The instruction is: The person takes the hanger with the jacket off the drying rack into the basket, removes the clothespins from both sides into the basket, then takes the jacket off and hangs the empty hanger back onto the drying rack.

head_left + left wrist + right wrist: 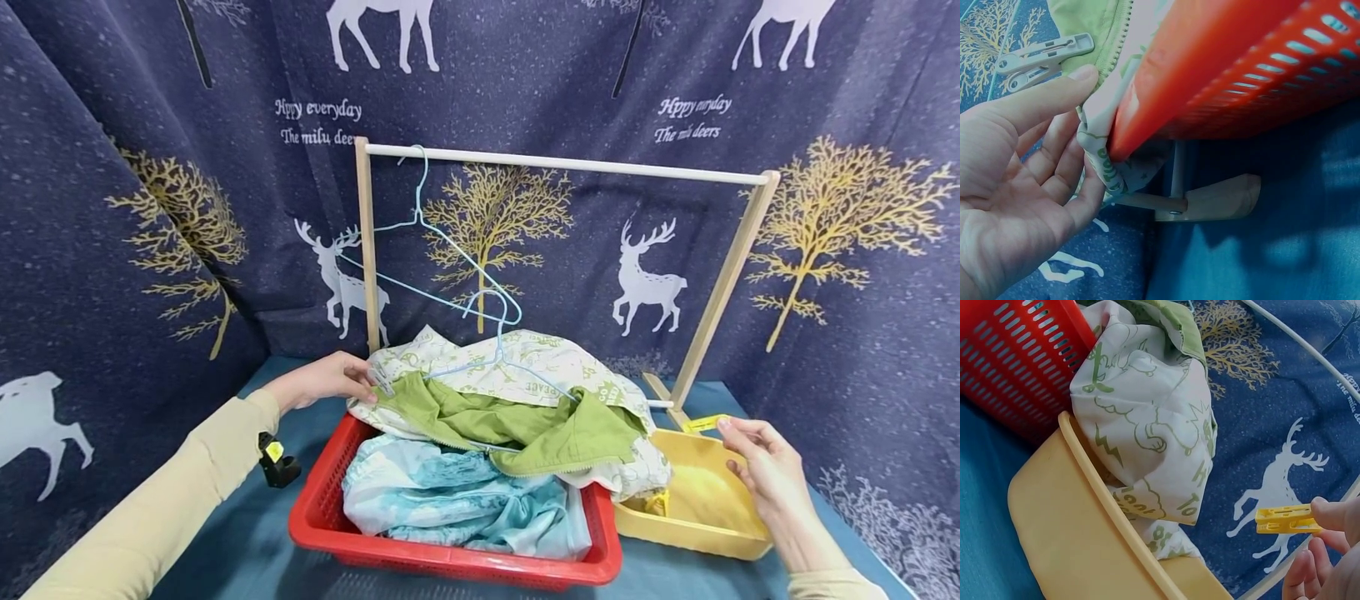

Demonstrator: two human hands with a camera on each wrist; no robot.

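A green jacket (517,421) with a white printed lining (555,367) lies spread over a red basket, a blue hanger (499,360) tucked inside it. At its left end my left hand (330,381) pinches the fabric edge between thumb and fingers. Beside that thumb, a grey clothespin (1047,59) is clipped near the zipper edge. My right hand (768,475) pinches a yellow clothespin (1285,519) between thumb and forefinger, over the right side of a yellow tub (712,537). One printed sleeve (1147,425) droops toward that tub.
The red basket (450,557) also holds light blue tie-dyed cloth (457,496). Behind stands a rack with a white rail (562,162) and wooden posts, another blue hanger (420,218) hanging from its left end. A yellow clothespin (657,502) sits in the tub. A black object (279,467) is near my left forearm.
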